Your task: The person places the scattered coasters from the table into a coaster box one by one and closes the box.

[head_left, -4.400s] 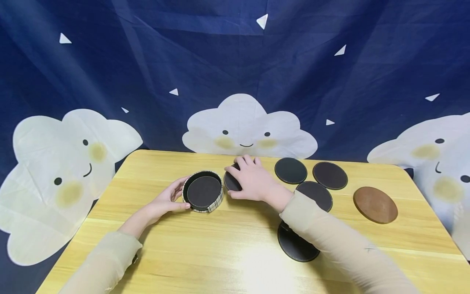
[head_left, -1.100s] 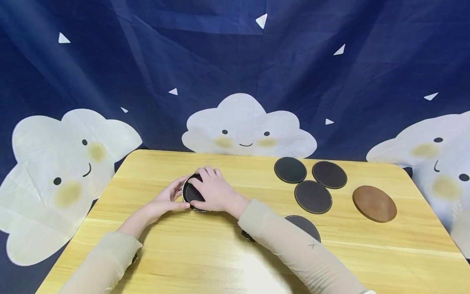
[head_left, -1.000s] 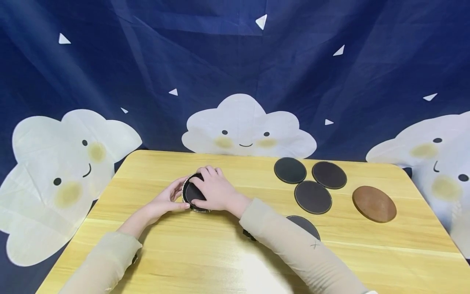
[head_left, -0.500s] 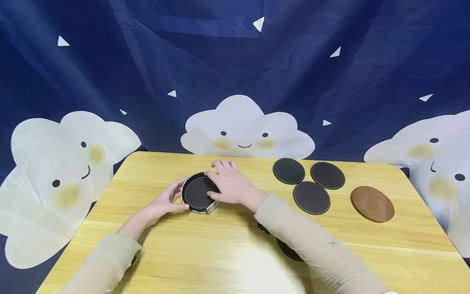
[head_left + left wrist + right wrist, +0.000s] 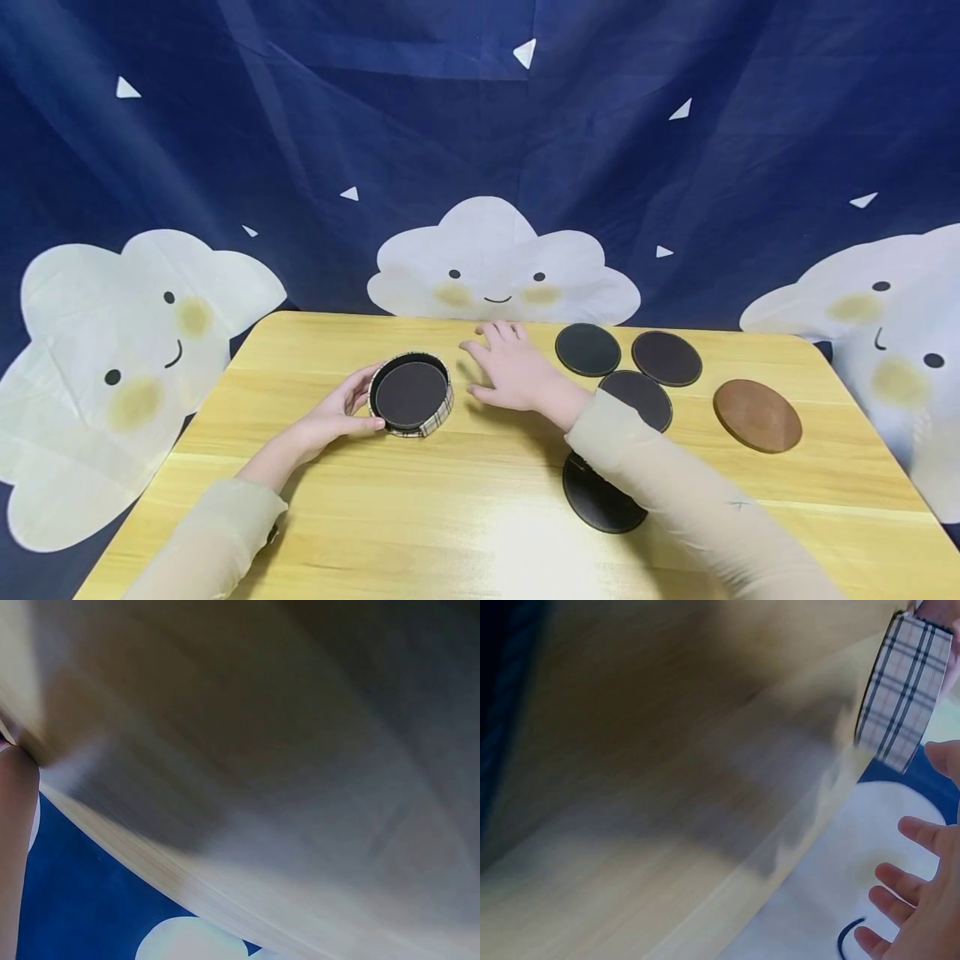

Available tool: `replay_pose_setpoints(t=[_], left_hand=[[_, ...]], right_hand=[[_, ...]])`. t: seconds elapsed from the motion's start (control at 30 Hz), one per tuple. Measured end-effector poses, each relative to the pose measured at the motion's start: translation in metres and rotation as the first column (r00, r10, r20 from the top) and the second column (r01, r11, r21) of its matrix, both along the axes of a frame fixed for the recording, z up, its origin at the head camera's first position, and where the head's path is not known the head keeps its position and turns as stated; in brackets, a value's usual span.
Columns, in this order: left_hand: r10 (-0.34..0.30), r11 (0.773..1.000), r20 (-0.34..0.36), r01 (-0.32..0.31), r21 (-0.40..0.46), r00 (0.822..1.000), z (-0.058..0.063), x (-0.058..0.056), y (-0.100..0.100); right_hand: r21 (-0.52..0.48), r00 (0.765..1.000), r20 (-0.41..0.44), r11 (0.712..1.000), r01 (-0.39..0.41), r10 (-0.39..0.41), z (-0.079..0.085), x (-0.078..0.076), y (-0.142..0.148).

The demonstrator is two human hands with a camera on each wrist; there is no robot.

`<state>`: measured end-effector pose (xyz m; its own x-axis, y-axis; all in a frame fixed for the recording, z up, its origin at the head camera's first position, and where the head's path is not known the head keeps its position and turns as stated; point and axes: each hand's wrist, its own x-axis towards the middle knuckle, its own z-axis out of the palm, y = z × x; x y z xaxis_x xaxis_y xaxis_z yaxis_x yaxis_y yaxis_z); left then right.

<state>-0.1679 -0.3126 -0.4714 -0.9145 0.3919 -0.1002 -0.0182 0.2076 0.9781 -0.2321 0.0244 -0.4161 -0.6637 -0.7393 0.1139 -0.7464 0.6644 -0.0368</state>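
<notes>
1. Gripping the round, plaid-walled holder [image 5: 441,413] left of centre, your left hand [image 5: 339,410] curled around its side.
2. Inside lay a dark, round disc [image 5: 411,395].
3. Your right hand [image 5: 519,375], fingers spread, held nothing.

1. Table [image 5: 420,525]: stands before the curtain [image 5: 450,125].
2. Holder [image 5: 438,416]: on the table, left of centre; inner coaster [image 5: 411,394] lies in it.
3. Left hand [image 5: 337,410]: at the left side of the holder, thumb at its near edge.
4. Right hand [image 5: 517,371]: right of the holder and apart from it, left of the rear left coaster [image 5: 588,350].
5. Rear right coaster [image 5: 667,358]: just right of the rear left coaster.
6. Centre coaster [image 5: 641,395]: just in front of that pair, partly beneath the right sleeve [image 5: 675,483].
7. Front coaster [image 5: 597,496]: nearer the person, partly beneath the same sleeve.
8. Disc [image 5: 757,415]: farthest right, apart from the coasters.
</notes>
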Motion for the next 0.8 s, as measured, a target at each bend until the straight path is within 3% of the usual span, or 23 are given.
replay_pose_setpoints(t=[0.47, 0.8], left_hand=[[0.01, 1.0, 0.003, -0.01, 0.01, 1.0, -0.002, 0.001, 0.0], [0.012, 1.0, 0.019, -0.012, 0.001, 1.0, 0.0, 0.001, 0.001]], right_hand=[[0.013, 0.991, -0.033, 0.991, 0.132, -0.131, -0.016, -0.017, 0.059], [0.014, 0.976, 0.003, 0.976, 0.216, -0.216, -0.019, -0.025, 0.095]])
